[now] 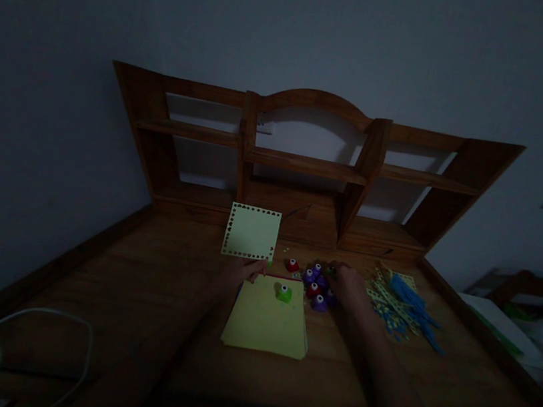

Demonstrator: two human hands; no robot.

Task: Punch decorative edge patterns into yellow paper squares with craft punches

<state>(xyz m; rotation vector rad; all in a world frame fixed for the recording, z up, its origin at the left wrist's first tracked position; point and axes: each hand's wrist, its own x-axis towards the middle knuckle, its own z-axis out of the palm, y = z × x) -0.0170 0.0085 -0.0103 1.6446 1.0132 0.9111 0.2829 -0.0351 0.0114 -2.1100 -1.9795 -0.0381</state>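
My left hand [252,270] pinches a pale yellow paper sheet [252,232] by its lower right corner and holds it raised. Small shaped holes line the sheet's edges. A bit of green shows by those fingers; I cannot make out what it is. Below lies a stack of yellow paper [265,327], with a green one-eyed craft punch [284,293] on top. My right hand [347,285] is at the right side of a cluster of purple punches [320,303] and a red punch [313,290]. Its fingers are curled around something dark and partly hidden.
Another red punch [292,265] stands behind the stack. To the right lie cut paper strips and blue scraps [404,296]. A wooden shelf unit [307,163] rises along the back of the desk. A white cable [49,312] loops at the front left.
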